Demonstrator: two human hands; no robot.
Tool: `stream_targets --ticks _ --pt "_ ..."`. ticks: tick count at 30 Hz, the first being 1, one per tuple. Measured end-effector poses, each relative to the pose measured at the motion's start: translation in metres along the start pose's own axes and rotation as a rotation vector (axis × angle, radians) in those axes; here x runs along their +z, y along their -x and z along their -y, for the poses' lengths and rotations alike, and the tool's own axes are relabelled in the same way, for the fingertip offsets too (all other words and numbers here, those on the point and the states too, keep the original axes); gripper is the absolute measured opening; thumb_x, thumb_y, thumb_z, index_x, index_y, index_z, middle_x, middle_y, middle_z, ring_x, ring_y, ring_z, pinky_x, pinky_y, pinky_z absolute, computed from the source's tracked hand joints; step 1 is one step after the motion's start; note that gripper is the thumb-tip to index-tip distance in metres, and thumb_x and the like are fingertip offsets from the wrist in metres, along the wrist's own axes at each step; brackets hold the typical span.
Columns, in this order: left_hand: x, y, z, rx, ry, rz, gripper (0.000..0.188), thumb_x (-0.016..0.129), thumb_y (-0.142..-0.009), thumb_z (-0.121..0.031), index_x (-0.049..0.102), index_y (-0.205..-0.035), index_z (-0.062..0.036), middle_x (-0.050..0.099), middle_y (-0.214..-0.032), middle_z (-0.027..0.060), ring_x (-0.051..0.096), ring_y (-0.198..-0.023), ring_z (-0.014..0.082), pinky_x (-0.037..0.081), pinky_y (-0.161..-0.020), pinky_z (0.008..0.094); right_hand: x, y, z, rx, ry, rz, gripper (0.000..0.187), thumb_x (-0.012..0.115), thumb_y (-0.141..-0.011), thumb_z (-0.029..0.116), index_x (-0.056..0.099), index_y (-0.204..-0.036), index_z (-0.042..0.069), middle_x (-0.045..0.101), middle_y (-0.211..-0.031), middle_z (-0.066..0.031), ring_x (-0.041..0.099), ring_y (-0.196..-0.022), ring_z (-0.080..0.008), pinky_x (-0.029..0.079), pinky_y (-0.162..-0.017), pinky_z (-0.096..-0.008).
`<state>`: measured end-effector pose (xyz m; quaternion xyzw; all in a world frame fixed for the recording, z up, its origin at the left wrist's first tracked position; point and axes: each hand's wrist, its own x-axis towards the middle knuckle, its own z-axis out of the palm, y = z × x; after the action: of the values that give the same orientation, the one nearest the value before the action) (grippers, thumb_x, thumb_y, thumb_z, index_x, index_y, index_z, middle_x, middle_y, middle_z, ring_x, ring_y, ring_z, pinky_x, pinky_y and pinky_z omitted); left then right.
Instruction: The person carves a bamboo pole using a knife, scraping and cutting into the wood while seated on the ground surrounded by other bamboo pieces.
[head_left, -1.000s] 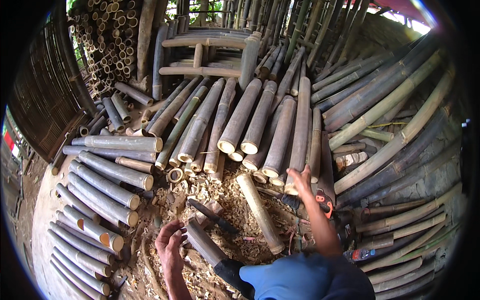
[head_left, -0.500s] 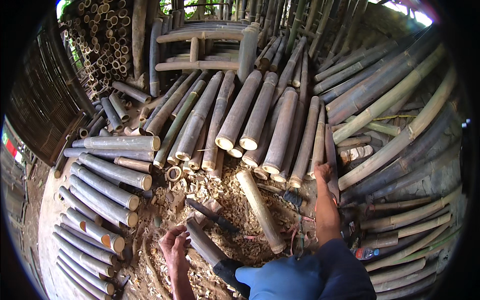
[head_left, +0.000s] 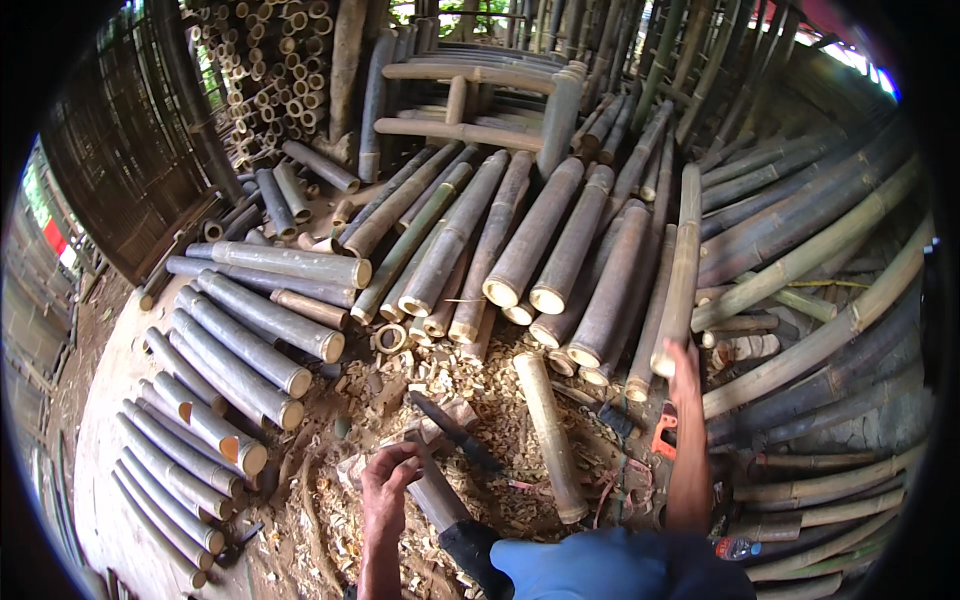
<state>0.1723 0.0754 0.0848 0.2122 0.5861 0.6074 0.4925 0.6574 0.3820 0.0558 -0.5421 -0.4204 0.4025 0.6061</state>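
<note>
At the right, my right hand point(head_left: 682, 368) is closed round the near end of a bamboo pole point(head_left: 685, 255), which is raised over the neighbouring poles. My left hand point(head_left: 388, 476) is at the lower middle, fingers loosely bent and apart, with nothing visible in them. Beside it a dark, tube-like piece point(head_left: 436, 497) slopes up from black cloth. A large dark-bladed knife point(head_left: 440, 418) rests across a wood block point(head_left: 459, 412) just beyond that hand. Between my hands lies a pale, scraped bamboo length point(head_left: 550, 438) on the shavings.
Bamboo lengths point(head_left: 262, 330) lie in rows at the left, and more point(head_left: 530, 240) fill the middle. Long poles point(head_left: 830, 260) are heaped at the right. An orange saw handle point(head_left: 664, 434) and a plastic bottle point(head_left: 736, 548) are by my right arm. Wood shavings point(head_left: 470, 370) cover the ground.
My right hand has lifted the near end of a bamboo pole, which now lies above the others. The orange saw handle has come into sight. The whole view has shifted, moving the scene rightward.
</note>
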Motion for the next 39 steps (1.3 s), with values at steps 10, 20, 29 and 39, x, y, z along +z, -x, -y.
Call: stream_targets --ticks 10,20,29,39 --pt "0.018 -0.005 -0.005 0.129 0.213 0.000 0.062 0.080 -0.093 -0.018 0.055 -0.147 0.0001 0.068 -0.132 0.0139 0.067 -0.117 0.0226 0.055 -0.100 0.0395 0.152 0.216 0.056 0.385 -0.052 0.859 0.091 0.092 -0.069 0.036 0.047 -0.140 0.002 0.060 -0.107 -0.0118 0.067 -0.090 -0.0214 0.066 -0.077 -0.0401" --pt "-0.083 -0.022 0.013 -0.071 0.777 -0.218 0.067 0.092 -0.079 -0.024 0.060 -0.132 0.0014 0.070 -0.112 0.0145 0.070 -0.104 0.0288 0.060 -0.095 0.0464 0.163 0.313 0.062 0.153 0.495 1.564 0.093 0.093 -0.073 0.030 0.049 -0.148 -0.003 0.068 -0.128 -0.0270 0.067 -0.122 -0.0356 0.051 -0.107 -0.0453" --pt "-0.041 -0.023 0.015 0.048 0.658 -0.254 0.051 0.089 -0.079 -0.010 0.059 -0.120 -0.0021 0.070 -0.104 0.0110 0.072 -0.095 0.0227 0.063 -0.090 0.0418 0.173 0.302 0.030 0.061 0.759 1.466 0.110 0.093 -0.073 0.051 0.039 -0.154 0.001 0.062 -0.137 -0.0293 0.065 -0.126 -0.0413 0.051 -0.106 -0.0484" --pt "-0.001 -0.014 0.025 -0.015 0.543 0.053 0.070 0.090 -0.088 -0.021 0.054 -0.145 0.0007 0.067 -0.132 0.0130 0.066 -0.122 0.0255 0.056 -0.105 0.0438 0.184 0.272 0.040 0.326 0.304 1.399 0.082 0.085 -0.079 0.040 0.053 -0.141 -0.002 0.069 -0.124 -0.0216 0.071 -0.110 -0.0341 0.056 -0.096 -0.0447"
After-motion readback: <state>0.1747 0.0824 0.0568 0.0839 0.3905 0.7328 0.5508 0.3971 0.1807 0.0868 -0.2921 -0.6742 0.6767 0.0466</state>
